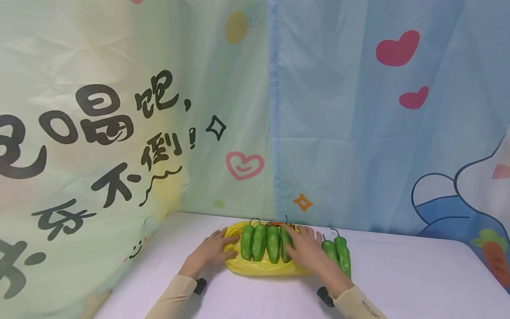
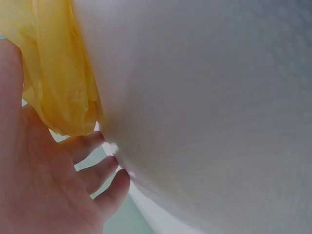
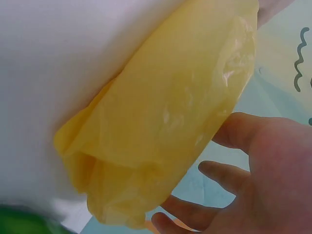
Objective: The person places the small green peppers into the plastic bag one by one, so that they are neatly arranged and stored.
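Note:
A yellow plastic bag (image 1: pixel 263 269) lies flat on the table, with several green chili peppers (image 1: pixel 259 243) side by side on it, stems pointing away. My left hand (image 1: pixel 213 249) is at the bag's left end, thumb toward the peppers and fingers spread. In the left wrist view the fingertips (image 2: pixel 111 163) rest on the white tabletop beside the bag. Over the right end of the bag reaches my right hand (image 1: pixel 307 248), its fingers loosely bent around the bag's side and its thumb near the rightmost pepper (image 1: pixel 285 243). Neither hand grips a pepper.
Two more green peppers (image 1: pixel 342 254) lie on the white table (image 1: pixel 398 274) right of the bag, partly hidden by my right forearm. Small reddish-brown pieces (image 1: pixel 275 224) show at the bag's far edge. A printed curtain (image 1: pixel 338 133) hangs behind the table.

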`<state>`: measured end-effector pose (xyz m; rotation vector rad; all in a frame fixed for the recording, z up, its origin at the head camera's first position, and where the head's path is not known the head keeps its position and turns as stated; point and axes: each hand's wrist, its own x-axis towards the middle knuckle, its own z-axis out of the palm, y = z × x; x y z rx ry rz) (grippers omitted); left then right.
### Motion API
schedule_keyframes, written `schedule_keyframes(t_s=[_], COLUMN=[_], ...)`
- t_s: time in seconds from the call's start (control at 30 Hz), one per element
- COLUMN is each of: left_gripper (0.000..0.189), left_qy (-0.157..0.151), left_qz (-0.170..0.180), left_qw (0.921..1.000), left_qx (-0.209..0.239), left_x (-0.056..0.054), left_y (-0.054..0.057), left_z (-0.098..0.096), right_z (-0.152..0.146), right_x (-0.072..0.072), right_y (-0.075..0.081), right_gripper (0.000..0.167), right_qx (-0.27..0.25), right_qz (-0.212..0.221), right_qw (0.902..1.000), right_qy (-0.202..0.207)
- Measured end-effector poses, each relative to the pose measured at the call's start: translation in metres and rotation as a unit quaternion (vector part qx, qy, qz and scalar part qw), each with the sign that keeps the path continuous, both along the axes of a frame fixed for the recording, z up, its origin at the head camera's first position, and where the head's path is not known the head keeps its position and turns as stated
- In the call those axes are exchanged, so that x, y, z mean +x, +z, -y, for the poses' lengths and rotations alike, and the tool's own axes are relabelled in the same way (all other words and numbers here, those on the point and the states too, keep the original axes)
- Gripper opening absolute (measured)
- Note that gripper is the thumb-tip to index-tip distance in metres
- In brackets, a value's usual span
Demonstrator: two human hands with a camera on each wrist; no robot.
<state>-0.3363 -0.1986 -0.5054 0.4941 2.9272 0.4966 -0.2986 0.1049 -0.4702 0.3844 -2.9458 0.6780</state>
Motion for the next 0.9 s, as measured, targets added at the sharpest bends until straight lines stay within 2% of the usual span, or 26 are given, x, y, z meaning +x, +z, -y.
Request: schedule_keyframes(t_s=[0.23, 0.47, 0.9], left_gripper=[0.055, 0.055, 0.055], left_qy=[0.001, 0.001, -0.001], left_qz=[0.001, 0.003, -0.001], left_qw=[1.0000, 1.0000, 1.0000], left_qx=[-0.001, -0.001, -0.007], left_x=[0.000, -0.001, -0.002], left_y=[0.000, -0.001, -0.003], left_z=[0.000, 0.001, 0.001], right_z=[-0.007, -0.012, -0.020], right_x=[0.001, 0.006, 0.010], right_y=[0.001, 0.006, 0.005], right_gripper=[0.058, 0.056, 0.056], right_qx=[0.002, 0.012, 0.022], right_qz=[0.011, 0.006, -0.007], right_qw=[0.9999, 0.9999, 0.9997], right_qy=[-0.009, -0.009, -0.009])
